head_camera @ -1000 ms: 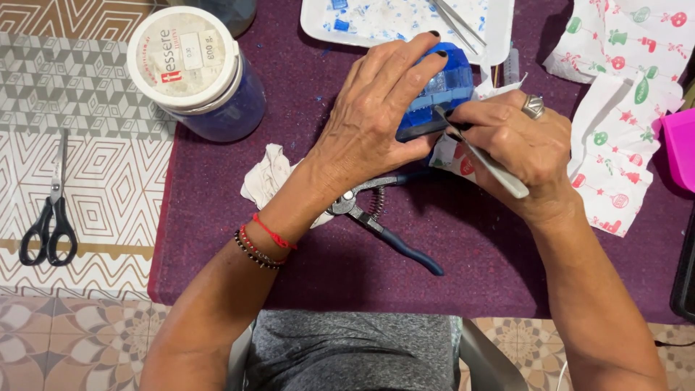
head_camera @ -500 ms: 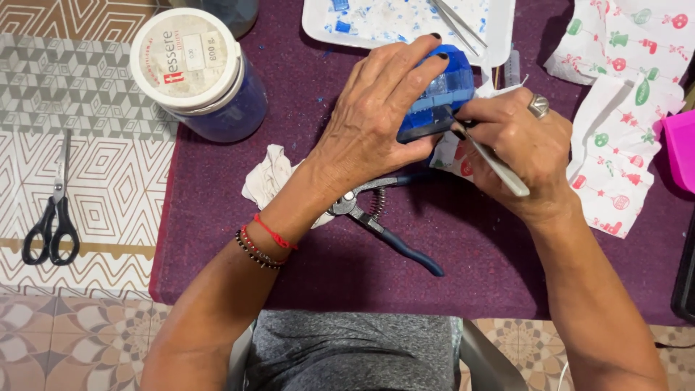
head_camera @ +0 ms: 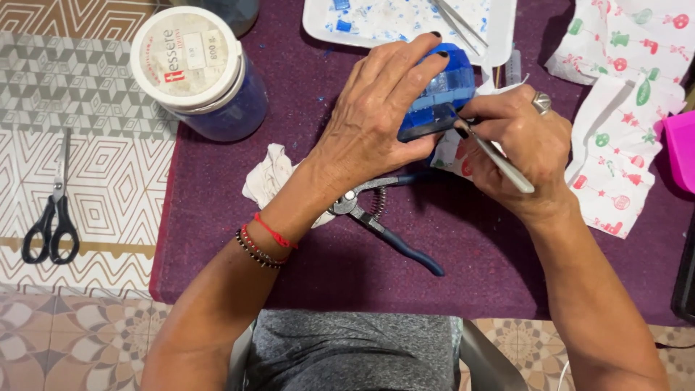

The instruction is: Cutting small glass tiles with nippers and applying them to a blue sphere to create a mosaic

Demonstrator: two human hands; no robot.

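Note:
My left hand [head_camera: 376, 116] wraps over a small blue object covered in mosaic tiles [head_camera: 445, 90], holding it above the purple cloth [head_camera: 449, 253]. My right hand [head_camera: 517, 148] grips a thin metal tool with a pale handle [head_camera: 496, 156]; its tip touches the lower edge of the blue object. Under my left wrist lie pliers with dark blue handles [head_camera: 384, 221] and a crumpled white rag [head_camera: 271, 174].
A round jar with a white lid [head_camera: 195, 69] stands at the back left. A white tray with blue tile bits and tweezers [head_camera: 405, 18] sits behind the hands. Patterned paper napkins [head_camera: 615, 137] lie at the right, a pink object [head_camera: 680, 148] at the edge. Black scissors [head_camera: 51, 217] rest on the patterned surface at the left.
The hands and the blue object have stayed in nearly the same place; the tool tip has shifted slightly along the object's lower edge.

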